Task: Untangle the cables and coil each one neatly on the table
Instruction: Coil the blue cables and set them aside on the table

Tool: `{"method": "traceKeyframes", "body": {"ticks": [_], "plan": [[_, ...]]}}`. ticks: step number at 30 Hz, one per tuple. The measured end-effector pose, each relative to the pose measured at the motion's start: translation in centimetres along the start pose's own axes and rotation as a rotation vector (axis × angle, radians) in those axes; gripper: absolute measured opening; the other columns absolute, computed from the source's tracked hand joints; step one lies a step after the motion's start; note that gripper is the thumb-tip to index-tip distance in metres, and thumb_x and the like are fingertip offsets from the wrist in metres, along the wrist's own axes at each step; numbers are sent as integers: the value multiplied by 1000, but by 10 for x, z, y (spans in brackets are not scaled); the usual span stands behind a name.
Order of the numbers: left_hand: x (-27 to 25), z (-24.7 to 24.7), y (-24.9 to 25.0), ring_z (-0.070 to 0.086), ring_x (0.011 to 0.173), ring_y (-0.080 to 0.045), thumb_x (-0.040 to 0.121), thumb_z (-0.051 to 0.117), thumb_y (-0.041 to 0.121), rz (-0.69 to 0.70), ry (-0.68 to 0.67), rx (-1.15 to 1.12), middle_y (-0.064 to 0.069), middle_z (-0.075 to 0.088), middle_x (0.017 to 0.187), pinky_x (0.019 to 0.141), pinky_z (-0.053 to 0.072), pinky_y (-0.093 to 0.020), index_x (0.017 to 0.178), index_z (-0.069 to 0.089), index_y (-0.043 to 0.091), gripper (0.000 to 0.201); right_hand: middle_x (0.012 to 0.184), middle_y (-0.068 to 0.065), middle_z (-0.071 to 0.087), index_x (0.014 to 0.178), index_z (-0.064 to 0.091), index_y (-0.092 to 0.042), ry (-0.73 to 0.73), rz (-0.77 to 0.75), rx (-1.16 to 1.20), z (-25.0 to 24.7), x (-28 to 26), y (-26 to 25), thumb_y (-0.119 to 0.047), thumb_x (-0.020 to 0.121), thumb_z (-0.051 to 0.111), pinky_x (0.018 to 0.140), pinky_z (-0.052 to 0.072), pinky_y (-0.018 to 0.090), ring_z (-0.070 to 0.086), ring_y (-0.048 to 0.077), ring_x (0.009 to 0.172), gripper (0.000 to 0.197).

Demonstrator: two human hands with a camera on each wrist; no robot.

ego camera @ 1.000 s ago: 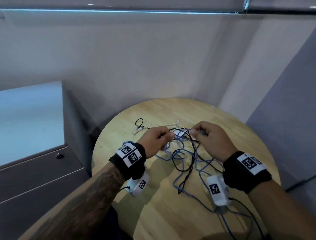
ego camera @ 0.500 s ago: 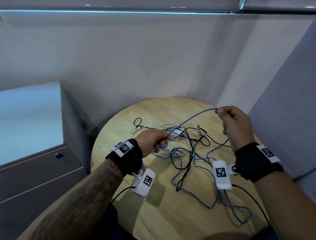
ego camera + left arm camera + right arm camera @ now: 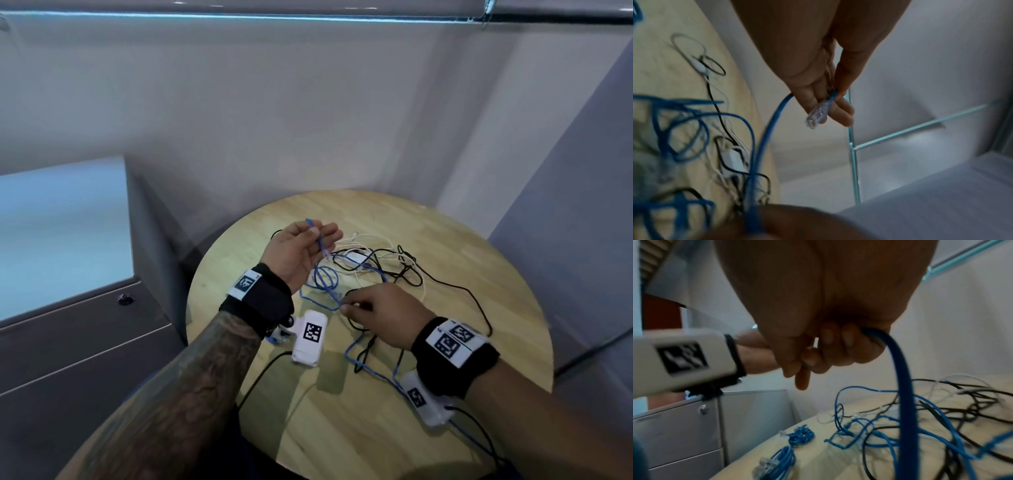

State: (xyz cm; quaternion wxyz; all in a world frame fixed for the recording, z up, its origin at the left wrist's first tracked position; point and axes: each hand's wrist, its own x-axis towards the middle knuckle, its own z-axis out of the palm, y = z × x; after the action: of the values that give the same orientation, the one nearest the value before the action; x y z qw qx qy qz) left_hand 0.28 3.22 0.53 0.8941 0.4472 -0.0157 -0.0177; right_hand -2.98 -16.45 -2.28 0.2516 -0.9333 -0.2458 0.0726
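A tangle of blue cable (image 3: 325,284), black cable (image 3: 455,291) and thin white cable (image 3: 376,238) lies on the round wooden table (image 3: 445,246). My left hand (image 3: 318,236) is raised palm up over the table's left side. It pinches the blue cable just behind its clear plug (image 3: 815,116), which hangs off the fingers. My right hand (image 3: 346,305) is low at the front of the tangle, its fingers (image 3: 846,340) curled round a stretch of the same blue cable (image 3: 902,386). A small white adapter (image 3: 356,255) sits inside the tangle.
A bundled blue cable (image 3: 783,457) lies near the table's left edge, mostly hidden under my left wrist in the head view. A grey drawer cabinet (image 3: 85,342) stands close on the left. Walls enclose the table at the back and right.
My right hand came down from high on the right to the front of the tangle. My left hand rose and turned palm up, lifting the blue cable's plug end.
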Motion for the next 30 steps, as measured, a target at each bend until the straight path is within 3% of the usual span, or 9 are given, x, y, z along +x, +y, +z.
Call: {"method": "traceKeyframes", "body": {"ticks": [5,9,14,17,20,23,26,28,30], "plan": [[1,-5,-11,73,78,-23,97,44,-7,77,19,348,-13,72,86,71,57,-28,92,56,1,15,74,0,67,93,72,-24,238,-144,177,-22,-5,-20,-30,92,62,68,50,36,60,15,70,11],[-12,17,-22,59,56,-15,102,40,3,4,-165,647,-7,61,69,57,48,-20,89,56,4,21,76,-4,64,85,73,-23,564,-158,218,-51,-2,-17,-19,88,71,67,48,32,58,11,70,6],[-26,36,-24,38,47,-13,100,32,6,-214,-314,533,0,42,58,51,43,-23,87,60,5,31,80,-9,59,95,76,-29,630,-91,141,-52,3,3,-24,92,68,68,41,20,54,-1,76,9],[-25,34,-13,33,49,-10,100,30,6,-243,-249,211,2,36,61,56,42,-26,90,58,4,30,86,-4,66,104,75,-22,514,-27,278,-38,7,8,-19,98,61,71,41,12,57,2,77,16],[-22,28,-6,43,52,-9,101,34,8,-191,-135,-98,2,45,65,63,49,-26,95,56,3,23,73,-5,71,95,69,-16,182,20,404,-18,3,-8,-12,100,54,60,46,23,58,9,61,17],[-19,21,-9,64,61,-12,101,38,6,-121,10,-141,-2,62,70,71,58,-28,95,57,1,21,69,0,72,98,61,-8,-18,-12,481,-10,-2,-27,-11,102,53,50,46,23,56,11,47,10],[-10,10,-3,72,71,-17,100,40,2,-32,158,-199,-8,72,76,74,60,-32,96,58,-1,18,70,1,70,103,61,-9,-217,32,554,-14,-13,-38,-14,102,54,47,50,26,50,16,42,10],[-2,0,5,74,74,-20,99,44,-1,39,237,-174,-9,74,78,78,59,-34,95,60,0,17,66,-1,61,94,63,-10,-250,-1,532,-18,-21,-45,-19,101,55,49,48,29,45,13,44,14],[-1,-3,7,73,76,-23,97,48,-2,98,247,-34,-11,74,81,81,59,-35,96,62,-1,15,64,-3,49,88,62,-9,-113,-92,415,-25,-24,-51,-29,101,56,56,40,30,42,9,53,25]]}}
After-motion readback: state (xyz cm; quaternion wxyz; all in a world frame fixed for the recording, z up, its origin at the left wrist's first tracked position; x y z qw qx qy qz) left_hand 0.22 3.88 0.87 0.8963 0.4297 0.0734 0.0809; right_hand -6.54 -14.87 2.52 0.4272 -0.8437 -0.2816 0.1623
